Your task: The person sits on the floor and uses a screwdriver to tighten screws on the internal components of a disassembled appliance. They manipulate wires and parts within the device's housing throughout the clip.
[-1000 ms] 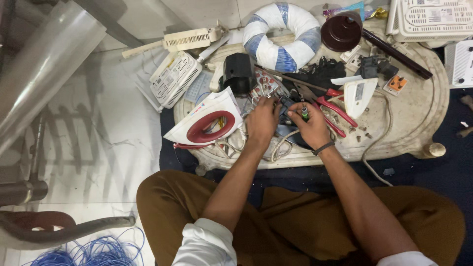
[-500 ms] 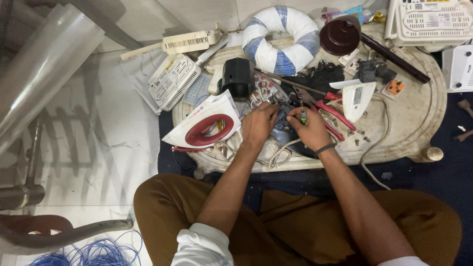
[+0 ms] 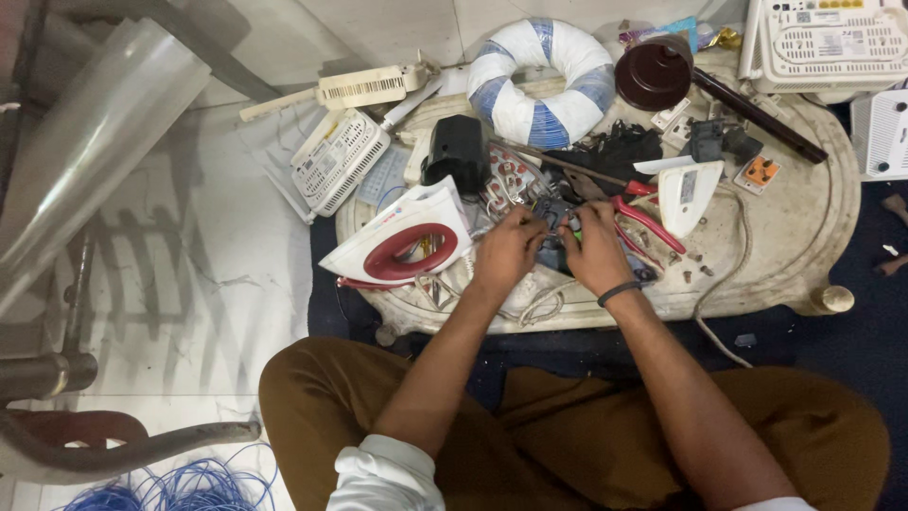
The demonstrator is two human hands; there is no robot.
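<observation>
Left hand (image 3: pixel 508 248) and right hand (image 3: pixel 596 248) — both gripping a dark part (image 3: pixel 553 216) — just right of the iron (image 3: pixel 402 241) on the worktop (image 3: pixel 804 246).

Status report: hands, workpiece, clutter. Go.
Left hand and right hand both on small dark part. Red pliers beside right hand. Iron by left hand.

Far right corner: white rectangular label (image 3: pixel 845 44) on white router underside (image 3: pixel 828 43). Far centre: crumpled blue-and-gold wrappers (image 3: pixel 683 33) behind brown round lid (image 3: pixel 654 74).
</observation>
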